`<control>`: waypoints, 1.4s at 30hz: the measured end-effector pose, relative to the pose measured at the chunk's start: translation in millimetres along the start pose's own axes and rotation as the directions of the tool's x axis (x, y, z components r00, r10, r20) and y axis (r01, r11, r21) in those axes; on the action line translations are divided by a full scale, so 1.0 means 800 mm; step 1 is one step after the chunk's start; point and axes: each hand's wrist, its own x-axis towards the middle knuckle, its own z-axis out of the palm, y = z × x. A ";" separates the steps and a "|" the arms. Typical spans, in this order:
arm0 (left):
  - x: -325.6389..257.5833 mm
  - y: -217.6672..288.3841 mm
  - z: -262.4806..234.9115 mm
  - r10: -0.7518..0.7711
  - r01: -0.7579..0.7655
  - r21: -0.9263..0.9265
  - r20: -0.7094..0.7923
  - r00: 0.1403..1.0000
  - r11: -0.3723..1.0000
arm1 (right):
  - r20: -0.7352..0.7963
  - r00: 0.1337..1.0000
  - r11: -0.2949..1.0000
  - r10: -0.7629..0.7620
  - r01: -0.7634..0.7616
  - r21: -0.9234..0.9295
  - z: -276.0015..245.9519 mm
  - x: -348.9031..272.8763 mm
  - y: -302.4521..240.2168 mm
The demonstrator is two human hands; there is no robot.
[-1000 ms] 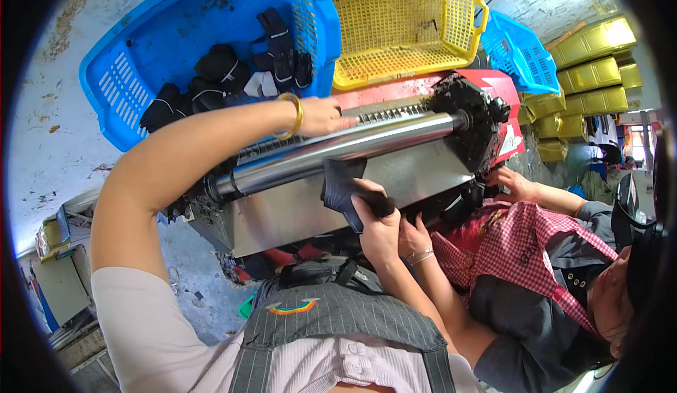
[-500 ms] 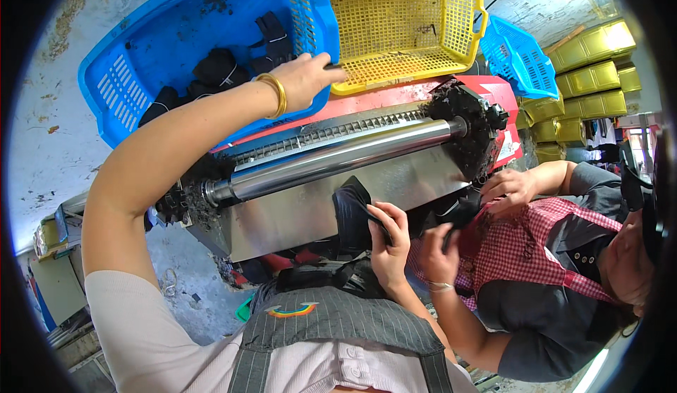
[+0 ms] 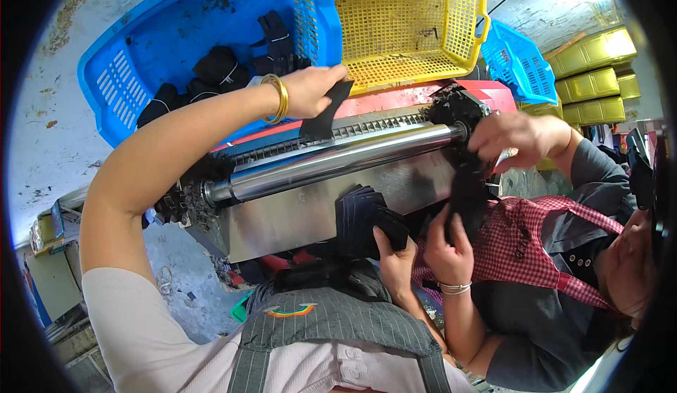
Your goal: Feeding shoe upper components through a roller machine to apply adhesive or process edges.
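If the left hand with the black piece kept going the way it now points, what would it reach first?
Probably the yellow basket: the left hand, pinching a black fabric piece, points up and right over the machine's rollers toward it. Depth is unclear.

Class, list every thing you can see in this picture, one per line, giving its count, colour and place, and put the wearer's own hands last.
Roller machine: one, shiny steel with red frame, centre.
Blue basket: one, upper left, holding dark fabric pieces.
Yellow basket: one, top centre.
Small blue basket: one, upper right.
Yellow-green crates: several, stacked far right.
Co-worker: one, red checked apron over grey shirt, right, both hands at the machine's right end.
Left hand: gold bangle, holds a black strip over the roller.
Right hand: holds a stack of black pieces below the machine.
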 end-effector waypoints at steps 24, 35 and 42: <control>-0.032 0.008 0.026 -0.035 -0.034 0.200 0.330 0.943 0.979 | 0.104 0.922 0.909 -0.373 0.386 -0.155 0.065 0.014 -0.021; -0.015 0.020 -0.018 -0.106 0.102 0.091 0.045 0.993 0.991 | 0.075 0.993 0.975 -0.090 0.103 -0.198 0.031 -0.021 0.000; -0.043 -0.011 0.037 0.171 -0.287 0.193 0.461 0.870 0.938 | 0.092 0.978 0.979 -0.190 0.195 -0.052 0.054 -0.012 -0.017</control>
